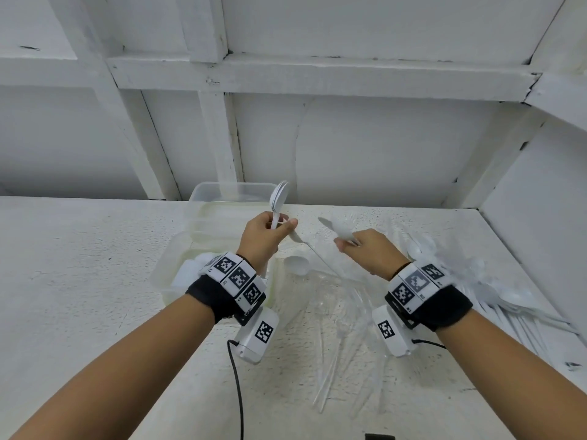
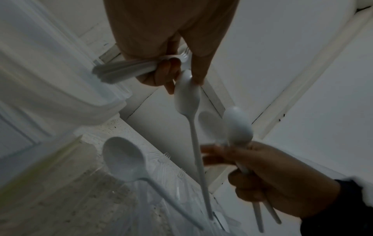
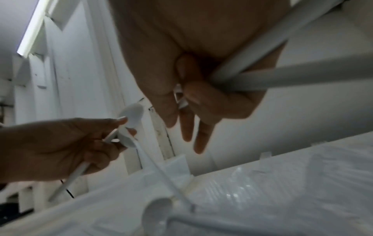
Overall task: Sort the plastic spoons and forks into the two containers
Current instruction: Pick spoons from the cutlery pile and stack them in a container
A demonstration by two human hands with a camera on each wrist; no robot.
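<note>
My left hand grips a stack of white plastic spoons upright by the handles, above the clear containers. Its thumb and finger also pinch the bowl of another white spoon, whose handle hangs down towards the table. My right hand, a little to the right, holds two white spoons by their handles, bowls pointing left. One loose white spoon lies on the table between my wrists. Clear plastic forks lie scattered below my hands.
Two clear plastic containers stand left of centre: one at the back by the wall, one nearer under my left wrist. A heap of white spoons fills the table's right side. White walls close in behind and on the right.
</note>
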